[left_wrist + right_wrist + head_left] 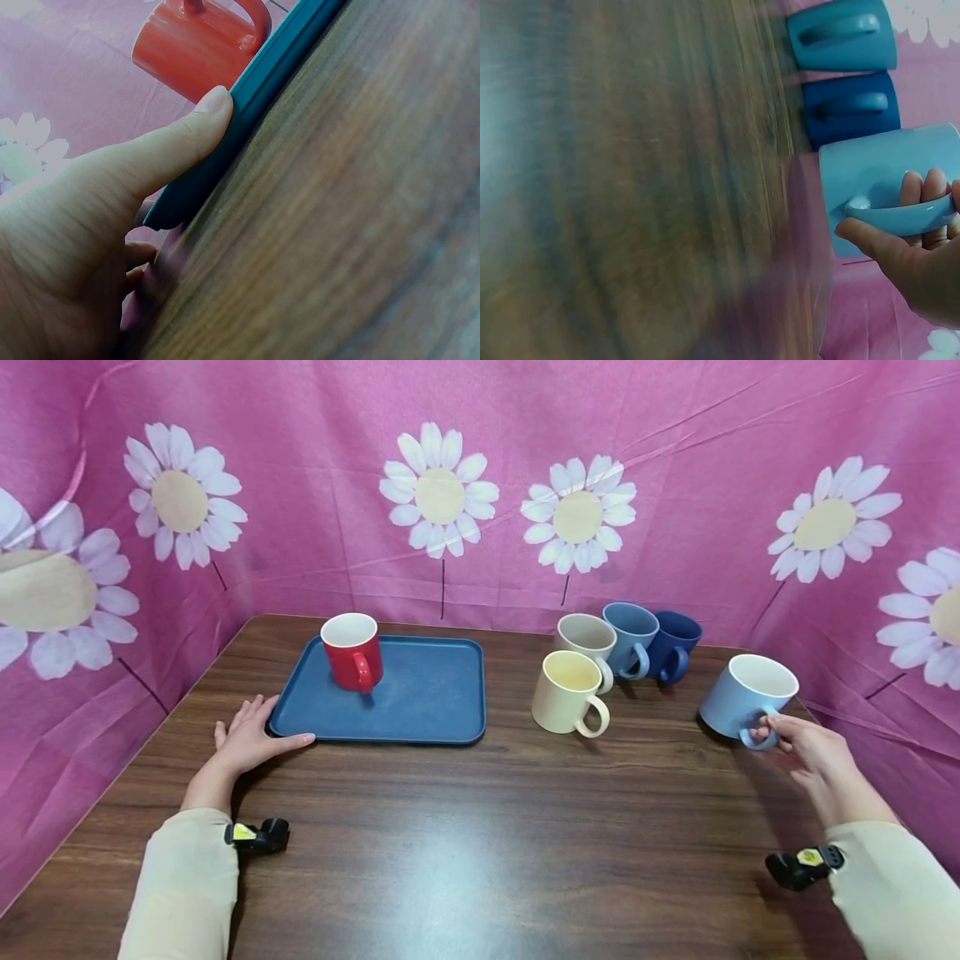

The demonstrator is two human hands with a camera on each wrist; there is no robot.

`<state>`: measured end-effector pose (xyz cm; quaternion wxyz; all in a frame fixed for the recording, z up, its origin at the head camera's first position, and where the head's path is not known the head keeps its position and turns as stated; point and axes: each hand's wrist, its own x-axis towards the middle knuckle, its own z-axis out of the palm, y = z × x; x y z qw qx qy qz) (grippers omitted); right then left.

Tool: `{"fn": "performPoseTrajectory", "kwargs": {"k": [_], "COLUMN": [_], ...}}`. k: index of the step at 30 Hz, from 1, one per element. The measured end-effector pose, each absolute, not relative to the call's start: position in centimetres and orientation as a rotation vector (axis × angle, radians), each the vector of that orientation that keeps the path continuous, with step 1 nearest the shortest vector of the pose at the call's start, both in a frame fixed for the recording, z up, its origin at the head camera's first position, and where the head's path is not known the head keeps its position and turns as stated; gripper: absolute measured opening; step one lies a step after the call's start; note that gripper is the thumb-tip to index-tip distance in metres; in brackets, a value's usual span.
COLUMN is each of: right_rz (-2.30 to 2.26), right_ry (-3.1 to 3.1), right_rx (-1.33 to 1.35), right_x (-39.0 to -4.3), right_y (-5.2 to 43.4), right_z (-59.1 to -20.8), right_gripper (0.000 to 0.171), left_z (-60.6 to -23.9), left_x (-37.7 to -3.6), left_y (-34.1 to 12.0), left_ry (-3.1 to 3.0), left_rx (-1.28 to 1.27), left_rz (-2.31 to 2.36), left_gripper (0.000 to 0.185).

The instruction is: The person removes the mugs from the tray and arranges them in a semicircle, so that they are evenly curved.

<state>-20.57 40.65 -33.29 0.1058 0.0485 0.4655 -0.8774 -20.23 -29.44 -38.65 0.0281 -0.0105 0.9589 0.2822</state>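
Pink cloth printed with white daisies [438, 493] hangs behind and along both sides of a dark wooden surface [465, 843], filling the upper half of the head view. Left of centre on the surface lies a blue tray [427, 693], with a red mug [352, 652] standing upright in its upper left corner, handle turned toward the viewer. The left hand [251, 739] lies flat at the tray's lower left corner; its fingers are straight and spread, and in the left wrist view the thumb [172, 146] presses against the tray's rim [262, 82].

Right of centre stands a cluster of four upright mugs: a cream mug [567, 692] nearest the viewer, a beige mug [587, 639] just behind it, then a mid-blue mug [632, 635] and a dark blue mug [675, 643] toward the upper right, set close together.

At the far right of the frame, apart from that cluster, is a light blue mug [746, 697], tilted with its mouth toward the upper right. The right hand [813, 756] holds it by the handle; in the right wrist view the fingers [922, 191] are curled through the handle loop [900, 217] and the thumb lies below it. Whether the mug's base touches the surface cannot be told.

Both forearms wear cream sleeves [183, 885], each with a small black wrist camera [258, 835].
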Motion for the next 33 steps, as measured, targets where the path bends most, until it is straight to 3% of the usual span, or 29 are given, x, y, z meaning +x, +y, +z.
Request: {"fn": "performPoseTrajectory", "kwargs": {"k": [17, 33], "right_rz": [-2.574, -2.641], "right_ry": [1.655, 1.676], "right_rx": [0.689, 0.76], "right_x": [-24.6, -26.9], "right_y": [38.7, 37.8], "right_z": [-32.1, -33.2], "right_gripper": [0.033, 0.034], "left_z": [-38.5, -38.5], "left_x": [-20.3, -20.2], "left_y": [-29.3, -29.4], "left_ry": [2.943, 2.932], "left_rx": [-0.031, -0.049], "left_rz": [0.883, 0.876], "left_gripper": [0.1, 0.099]}}
